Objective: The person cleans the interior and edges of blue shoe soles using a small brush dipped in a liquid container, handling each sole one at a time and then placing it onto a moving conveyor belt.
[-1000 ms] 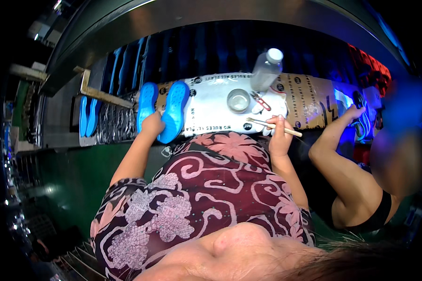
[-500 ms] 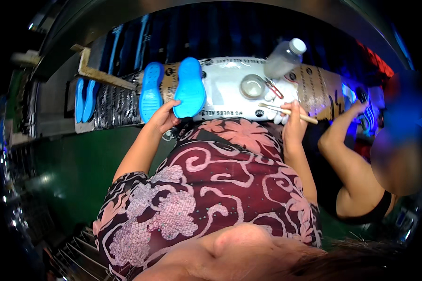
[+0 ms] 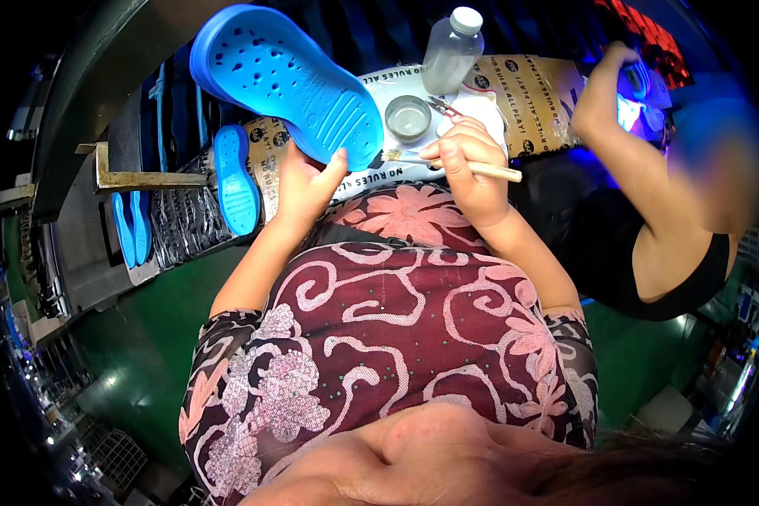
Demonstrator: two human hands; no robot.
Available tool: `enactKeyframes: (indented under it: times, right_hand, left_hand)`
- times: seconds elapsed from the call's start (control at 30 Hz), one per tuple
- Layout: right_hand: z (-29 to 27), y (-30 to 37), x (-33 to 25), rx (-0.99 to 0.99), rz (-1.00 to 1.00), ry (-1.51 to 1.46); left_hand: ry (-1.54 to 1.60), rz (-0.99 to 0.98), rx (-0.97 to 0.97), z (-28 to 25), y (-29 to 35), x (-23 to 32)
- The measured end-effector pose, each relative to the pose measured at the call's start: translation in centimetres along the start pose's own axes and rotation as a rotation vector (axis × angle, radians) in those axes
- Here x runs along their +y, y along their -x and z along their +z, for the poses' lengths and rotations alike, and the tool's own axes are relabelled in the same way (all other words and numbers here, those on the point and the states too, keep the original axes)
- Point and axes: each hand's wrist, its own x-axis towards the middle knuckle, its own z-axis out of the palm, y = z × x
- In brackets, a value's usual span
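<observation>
A blue shoe sole (image 3: 291, 80) with a holed forefoot and a ridged heel is raised in my left hand (image 3: 306, 181), which grips it by the heel end, thumb on the upper face. Between the fingers of my right hand (image 3: 474, 160) is a paintbrush (image 3: 496, 171) with a pale wooden handle. Its bristles point left and sit right beside the sole's heel edge; whether they touch it I cannot tell. A second blue sole (image 3: 235, 181) lies on the work surface to the left. Behind the brush stands a small round glass jar (image 3: 408, 118) with clear contents.
A clear bottle with a white cap (image 3: 453, 52) stands behind the jar, near red-handled snippers (image 3: 444, 107). Two more blue soles (image 3: 131, 228) lie far left, beside a metal bracket (image 3: 143, 180). At right, a co-worker's arm (image 3: 616, 143) reaches toward a blue-lit spot.
My left hand has lifted the sole off the surface and closer to me. My right hand has brought the brush left, next to the heel. The head view has shifted.
</observation>
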Motion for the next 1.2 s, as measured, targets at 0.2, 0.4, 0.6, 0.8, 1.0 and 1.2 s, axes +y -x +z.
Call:
enactKeyframes:
  times: [0.2, 0.4, 0.6, 0.8, 1.0, 1.2]
  right_hand:
    - [0.1, -0.2, 0.6, -0.045, -0.079, 0.081]
    - [-0.3, 0.2, 0.9, -0.085, -0.090, 0.178]
    - [-0.3, 0.1, 0.5, -0.057, -0.086, 0.165]
    - [0.1, -0.1, 0.6, -0.134, -0.089, 0.241]
    - [0.1, 0.1, 0.6, -0.046, -0.099, 0.203]
    - [0.2, 0.3, 0.8, -0.132, -0.149, 0.184]
  left_hand:
    - [0.018, 0.009, 0.007, 1.2, -0.5, 0.9]
    - [0.012, 0.013, 0.011, 1.2, -0.3, 1.4]
    - [-0.104, 0.118, 0.034, 1.1, -0.4, 0.8]
    - [-0.076, 0.163, 0.024, 1.2, -0.4, 0.8]
    - [-0.117, 0.231, 0.077, 1.1, -0.3, 0.2]
    - [-0.135, 0.332, 0.063, 1.2, -0.7, -0.2]
